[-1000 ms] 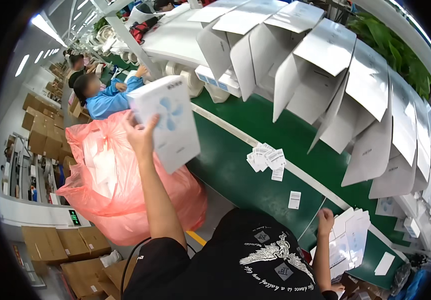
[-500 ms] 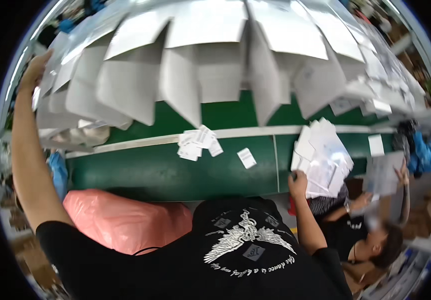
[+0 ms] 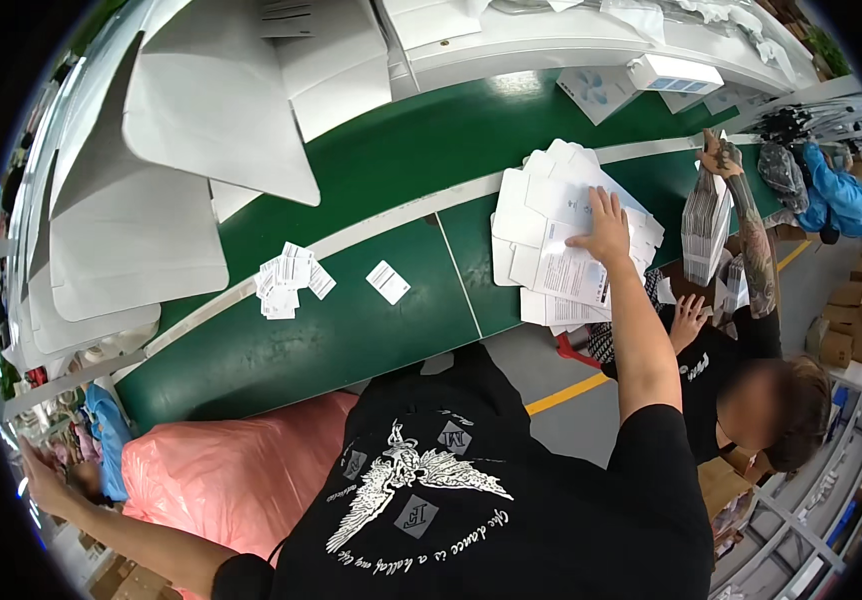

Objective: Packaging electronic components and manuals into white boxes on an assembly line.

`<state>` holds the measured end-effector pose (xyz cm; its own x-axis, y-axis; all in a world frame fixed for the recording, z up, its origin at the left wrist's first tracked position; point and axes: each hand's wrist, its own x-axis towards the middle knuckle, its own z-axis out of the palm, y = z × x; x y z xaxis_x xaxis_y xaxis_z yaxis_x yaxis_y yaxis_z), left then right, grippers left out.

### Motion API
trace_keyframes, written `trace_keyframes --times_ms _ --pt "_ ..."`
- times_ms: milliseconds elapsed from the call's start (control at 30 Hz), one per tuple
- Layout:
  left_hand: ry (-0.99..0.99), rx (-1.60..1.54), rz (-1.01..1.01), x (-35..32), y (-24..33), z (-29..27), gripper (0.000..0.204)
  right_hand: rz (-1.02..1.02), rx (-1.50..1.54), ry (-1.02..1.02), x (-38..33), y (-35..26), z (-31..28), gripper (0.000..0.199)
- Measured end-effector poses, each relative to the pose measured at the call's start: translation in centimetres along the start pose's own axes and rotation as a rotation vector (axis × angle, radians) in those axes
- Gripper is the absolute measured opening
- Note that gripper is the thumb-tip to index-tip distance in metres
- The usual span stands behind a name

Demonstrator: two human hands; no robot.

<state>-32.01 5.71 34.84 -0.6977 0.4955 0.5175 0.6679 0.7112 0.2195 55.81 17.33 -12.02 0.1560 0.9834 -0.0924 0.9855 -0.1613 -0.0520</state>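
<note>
A worker in a black printed T-shirt [image 3: 471, 500] leans over a pink plastic sack [image 3: 231, 470], soft and crumpled, that sits against the near edge of the bench [image 3: 351, 340]. The left hand [image 3: 36, 470] is flung out low and wide at the picture's rim, beside stacked cartons; it looks open and empty, though it is too blurred there to be sure. The right hand [image 3: 606, 225] lies flat, fingers spread, on a loose pile of white printed sheets [image 3: 561, 240], pressing the thin paper down without gripping it. That pile overhangs the bench's near edge, within arm's reach. On the smooth green surface lie small paper slips [image 3: 291, 280], one slip [image 3: 388, 282] apart. Beside, a co-worker [image 3: 751, 390] lifts a bundle of flat cartons [image 3: 706, 220]. Farther off, folded white box blanks [image 3: 211, 110] hang stiff and matte.
</note>
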Motion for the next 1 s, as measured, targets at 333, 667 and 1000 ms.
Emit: trace_keyframes --times_ms 333,667,1000 --pt "-0.581 -0.761 0.387 -38.8 14.1 9.3 0.019 -0.109 0.066 -0.180 7.0 -3.1 -6.3 0.069" --pt "-0.395 -0.910 1.446 -47.1 30.0 18.0 0.051 -0.127 0.804 -0.202 3.2 -9.1 -18.7 0.052" --pt "-0.753 -0.850 0.471 -42.2 28.5 13.7 0.027 -0.577 0.400 0.783 -5.3 -18.0 -15.1 0.041"
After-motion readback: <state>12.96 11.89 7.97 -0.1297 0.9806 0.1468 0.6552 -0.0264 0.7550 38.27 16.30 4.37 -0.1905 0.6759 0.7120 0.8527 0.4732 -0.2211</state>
